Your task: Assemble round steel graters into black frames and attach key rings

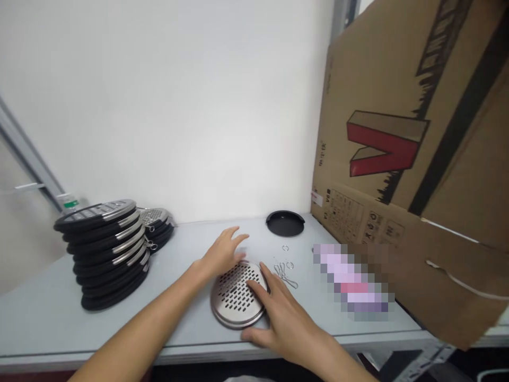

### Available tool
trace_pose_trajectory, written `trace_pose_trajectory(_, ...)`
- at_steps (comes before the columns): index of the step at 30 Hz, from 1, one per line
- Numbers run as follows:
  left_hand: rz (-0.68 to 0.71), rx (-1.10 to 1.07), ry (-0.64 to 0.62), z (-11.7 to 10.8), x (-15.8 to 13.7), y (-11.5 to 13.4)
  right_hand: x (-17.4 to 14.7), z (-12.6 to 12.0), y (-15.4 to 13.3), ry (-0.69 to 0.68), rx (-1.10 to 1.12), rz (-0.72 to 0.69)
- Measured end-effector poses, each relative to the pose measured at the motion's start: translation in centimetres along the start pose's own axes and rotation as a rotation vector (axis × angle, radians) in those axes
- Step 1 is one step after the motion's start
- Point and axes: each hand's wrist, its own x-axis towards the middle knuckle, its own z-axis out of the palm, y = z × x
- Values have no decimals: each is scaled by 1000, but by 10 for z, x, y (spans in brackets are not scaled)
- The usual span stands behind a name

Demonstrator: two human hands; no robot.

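A round metal disc (234, 302) with rows of slotted holes rests on the table near its front edge. My right hand (284, 315) grips its right side, with fingers on the top and along the rim. Just beyond the disc's far edge, my left hand (225, 252) is open with fingers spread, slightly blurred, and holds nothing. To the right of the disc lie several thin wire pieces (285, 276) and small metal rings (285, 248). A shallow round black tray (285, 225) sits farther back by the wall.
On the left of the table (186, 313) stands a tall stack of black-rimmed round pieces (109, 254), with a shorter stack (159, 223) behind it. A large cardboard box (382, 212) fills the right side. A blurred-out purple item (350, 278) lies in front of it.
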Motion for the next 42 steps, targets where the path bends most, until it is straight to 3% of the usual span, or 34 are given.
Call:
trace_pose_trajectory(3, 161, 147, -74, 23, 85, 3, 6, -5, -3, -39, 32, -3)
trace_pose_trajectory(6, 235, 189, -137, 49, 145, 12, 13, -5, -3, -74, 69, -8)
trace_pose_trajectory(9, 275, 229, -199, 65, 174, 16, 17, -1, 1, -57, 93, -25)
trace_pose_trajectory(12, 270, 287, -246, 64, 178, 11, 16, 3, 5, -47, 118, -36)
trace_pose_trajectory(18, 232, 425, -304, 25, 126, -7, 13, 3, 8, -62, 140, -41)
trace_pose_trajectory(24, 174, 481, -276, -21, 32, -7, 11, 1, 10, -30, 109, -71)
trace_pose_trajectory(27, 131, 382, -226, -35, -20, -2, 11, 2, 12, -20, 92, -69)
trace_pose_trajectory(32, 18, 96, -64, -38, -92, -2, 10, 6, 15, 8, 36, -60)
trace_pose_trajectory(36, -201, 29, 135, -32, -128, -16, 10, 8, 18, 16, -9, -51)
trace_pose_trajectory(39, -363, -74, 134, -28, -144, -31, 9, 8, 19, 34, -29, -35)
trace_pose_trajectory(42, -375, -204, 109, -28, -151, -41, 8, 7, 20, 63, -33, -8)
